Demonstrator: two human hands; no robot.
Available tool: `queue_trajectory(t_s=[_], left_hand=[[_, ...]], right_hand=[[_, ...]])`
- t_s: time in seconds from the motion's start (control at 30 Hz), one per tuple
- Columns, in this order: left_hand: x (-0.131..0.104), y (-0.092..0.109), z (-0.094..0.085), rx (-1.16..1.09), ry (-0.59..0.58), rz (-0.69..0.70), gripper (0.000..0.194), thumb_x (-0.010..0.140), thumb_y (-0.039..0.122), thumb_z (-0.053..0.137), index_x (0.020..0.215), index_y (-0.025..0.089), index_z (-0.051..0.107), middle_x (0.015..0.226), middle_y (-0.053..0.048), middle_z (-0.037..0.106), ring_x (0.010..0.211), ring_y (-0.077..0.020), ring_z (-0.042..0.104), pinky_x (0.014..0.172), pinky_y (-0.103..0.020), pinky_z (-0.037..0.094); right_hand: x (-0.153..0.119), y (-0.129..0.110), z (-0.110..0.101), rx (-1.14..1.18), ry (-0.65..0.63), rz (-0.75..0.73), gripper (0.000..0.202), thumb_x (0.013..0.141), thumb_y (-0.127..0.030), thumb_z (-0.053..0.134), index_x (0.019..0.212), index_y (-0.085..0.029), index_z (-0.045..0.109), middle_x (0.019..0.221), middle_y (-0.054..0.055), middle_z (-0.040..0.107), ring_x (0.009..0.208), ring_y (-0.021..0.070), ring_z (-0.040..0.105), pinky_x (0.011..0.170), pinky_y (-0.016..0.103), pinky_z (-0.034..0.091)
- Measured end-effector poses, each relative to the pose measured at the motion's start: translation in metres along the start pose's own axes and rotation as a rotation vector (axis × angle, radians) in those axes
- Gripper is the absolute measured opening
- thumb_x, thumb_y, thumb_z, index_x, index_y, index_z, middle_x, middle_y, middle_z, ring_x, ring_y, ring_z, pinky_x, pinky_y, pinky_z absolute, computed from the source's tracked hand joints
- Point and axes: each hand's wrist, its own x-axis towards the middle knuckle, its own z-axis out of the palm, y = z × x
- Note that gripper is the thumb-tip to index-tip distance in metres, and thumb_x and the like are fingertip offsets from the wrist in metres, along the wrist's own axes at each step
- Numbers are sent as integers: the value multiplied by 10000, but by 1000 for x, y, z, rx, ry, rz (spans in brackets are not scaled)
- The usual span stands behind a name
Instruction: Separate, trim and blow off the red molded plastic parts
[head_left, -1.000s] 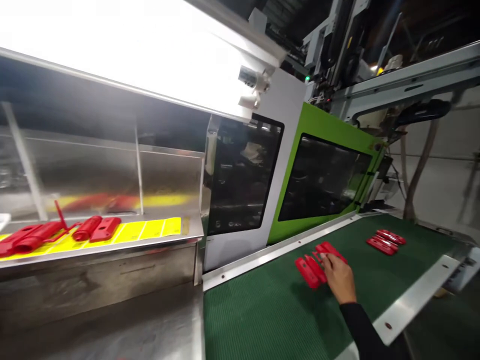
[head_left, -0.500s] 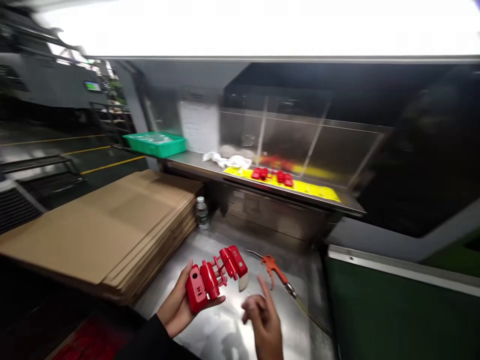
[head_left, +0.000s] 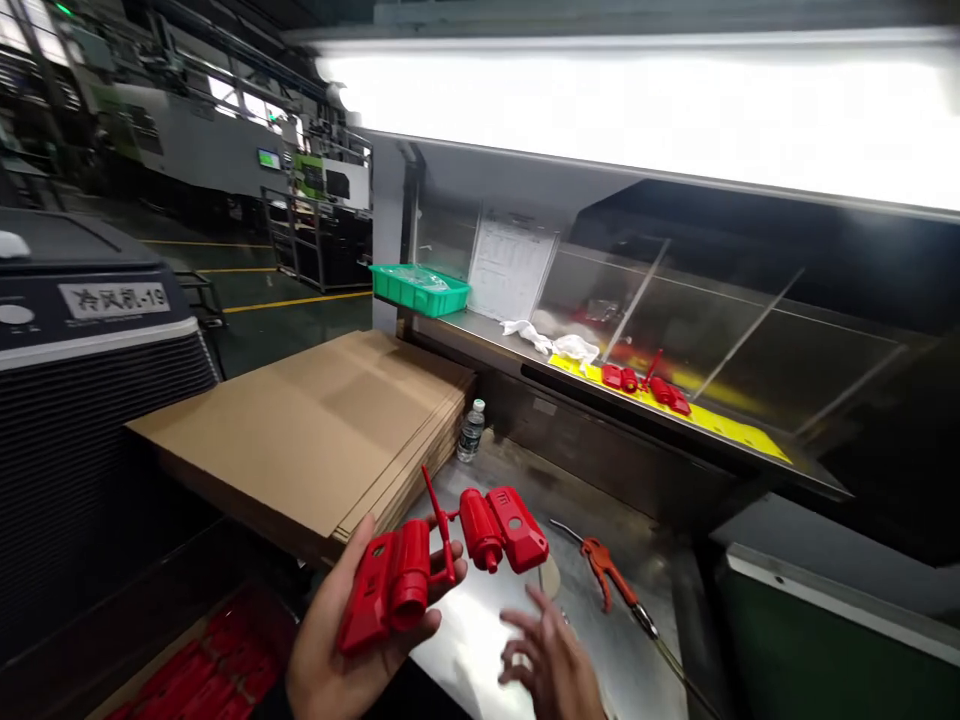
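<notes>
My left hand (head_left: pixel 330 645) grips a red moulded plastic part (head_left: pixel 409 570) from below and the left side. The part is made of two box-and-cylinder halves joined by a thin red runner, which has a long thin spike pointing up. Its right half (head_left: pixel 495 528) hangs free over the metal table (head_left: pixel 480 640). Just below that half, my right hand (head_left: pixel 551 650) is empty, its fingers spread and slightly curled, apart from the part. An orange air gun (head_left: pixel 606 572) with a hose lies on the table to the right.
Stacked cardboard (head_left: pixel 322 420) stands left, beside a water bottle (head_left: pixel 471 432). On the shelf are a green tray (head_left: pixel 421 290), white cloth (head_left: pixel 574 347) and red parts (head_left: pixel 661 392) on a yellow strip (head_left: pixel 739 428). More red parts (head_left: pixel 202 665) fill a box at lower left.
The view has turned left, showing more of the floor and a black machine. The held part is nearer the camera and tilted differently. My right hand's fingers have spread from a pointing pose.
</notes>
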Motion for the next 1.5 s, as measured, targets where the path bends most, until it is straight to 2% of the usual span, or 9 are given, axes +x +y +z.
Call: queue_trajectory(t_s=[0.13,0.27,0.53,0.7,0.8,0.93,1.07,1.27,1.5], left_hand=[[0,7,4,-48,24,-91,719,974,543,347,1527,92,262,1198,-321,683,1017,-407,715,678,-479,648],[7,12,15,-18,156,-92,785,931,646,349,1487,93,372,1200,-296,692,1056,-423,695,834,-553,605],[7,8,49,207,-237,-26,830,914,692,329,1366,22,517,1340,-284,610,1278,-463,533,1064,-701,376],[-8,-3,52,382,-208,-74,712,955,635,254,1394,141,519,1205,-205,693,1074,-361,644,950,-626,475],[-18,-7,36,593,-53,62,743,889,723,318,1416,236,509,1166,-140,717,1020,-342,659,929,-503,490],[-26,-1,7,807,20,164,918,785,846,308,1420,214,508,1112,-142,739,981,-349,660,846,-442,504],[-27,19,-10,735,-74,206,992,752,879,313,1361,140,572,916,-175,765,883,-372,688,717,-440,525],[-9,56,-32,586,-104,42,998,828,814,192,1301,33,594,696,-227,733,592,-291,674,568,-377,512],[18,60,-71,368,-13,29,627,968,564,391,1361,98,538,859,-135,771,750,-226,710,728,-328,541]], right_hand=[[12,-100,52,29,-430,-83,643,966,-612,358,1459,-201,322,804,72,704,545,168,617,437,282,485],[29,-145,73,113,-454,153,482,965,-524,440,1247,-155,569,654,7,654,442,86,520,381,175,383],[63,-118,49,221,-426,380,324,894,-366,558,660,-148,610,523,-22,573,409,38,409,404,151,297],[55,-100,33,218,-437,267,261,892,-372,567,1035,-191,687,546,-34,566,452,83,411,449,192,317],[42,-89,26,93,-458,85,604,842,-443,626,1395,-244,487,724,-1,666,589,142,514,602,275,420],[30,-70,17,-16,-438,62,869,690,-441,804,1449,-297,405,854,40,735,773,231,644,771,379,459],[24,-58,23,96,-450,51,815,604,-426,882,1329,-338,521,1157,91,719,996,290,684,880,434,478],[6,-57,62,-86,-461,65,828,610,-438,886,1321,-217,523,925,96,779,843,289,730,791,412,535],[-9,-65,99,-145,-346,7,625,690,-478,836,1172,-158,599,943,115,772,808,247,721,661,334,545]])
